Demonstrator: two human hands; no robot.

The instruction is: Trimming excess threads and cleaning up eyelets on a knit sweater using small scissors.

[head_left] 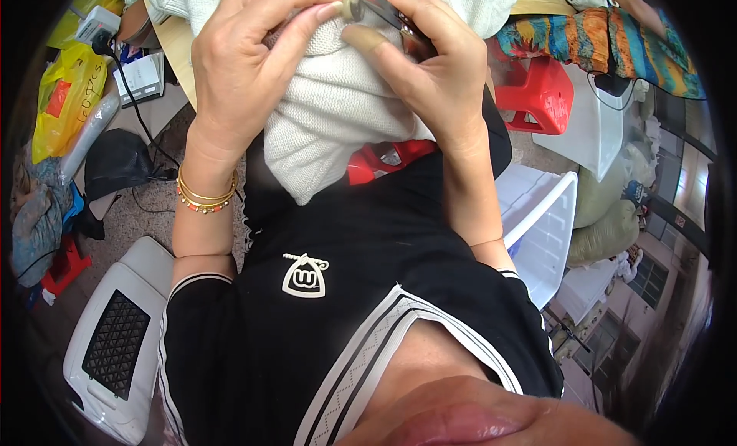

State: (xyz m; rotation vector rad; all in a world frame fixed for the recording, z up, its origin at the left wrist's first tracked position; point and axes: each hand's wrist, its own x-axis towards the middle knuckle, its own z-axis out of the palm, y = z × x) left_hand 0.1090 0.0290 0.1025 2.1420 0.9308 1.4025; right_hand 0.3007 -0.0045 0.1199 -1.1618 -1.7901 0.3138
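Observation:
A cream knitted garment (345, 85) is bunched over my lap and the table edge in front of me. At its top, my left hand (246, 58) is closed, thumb and finger pinching the knit beside a round greyish button (353, 7). Close by on the right, my right hand (441, 74) is wrapped round small dark metal scissors (388, 10), whose blades reach up next to the button. A yellowish covering wraps my right thumb (368, 41). I cannot see what the blades touch.
Red plastic stools (537, 97) stand right, beside white plastic bins (541, 223). Patterned cloth (591, 43) lies at the far right, near another person's arm (637, 8). A yellow bag (65, 100), a black cable (130, 85) and a white-grey case (119, 342) are on the left.

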